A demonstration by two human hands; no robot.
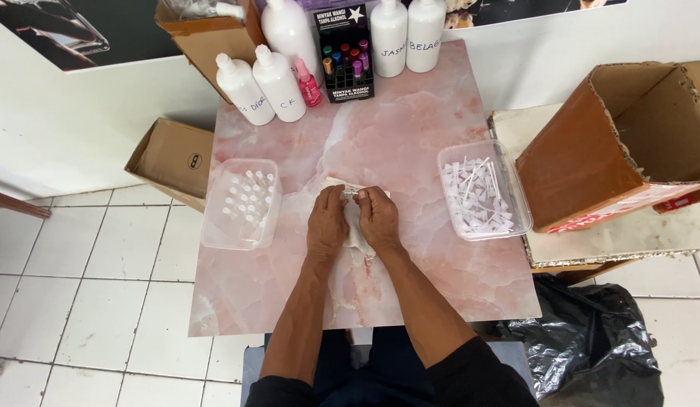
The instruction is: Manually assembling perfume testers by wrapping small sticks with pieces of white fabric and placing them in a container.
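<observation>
Left hand [327, 224] and right hand [379, 218] press together on a cloth [355, 230]. Fingertips pinch a small white piece [352, 194] between them. Clear tubs sit well off to either side of the fingers.

Both forearms reach away from the body, bare to the elbow, dark sleeves bunched at the near edge; they converge so the wrists lie close together. The left hand [327, 223] rests palm down, fingers curled toward the far side; the right hand [379, 218] sits just beside it, knuckles up, fingers bent inward. The fingertips of both meet at the far side, pinched together.
</observation>
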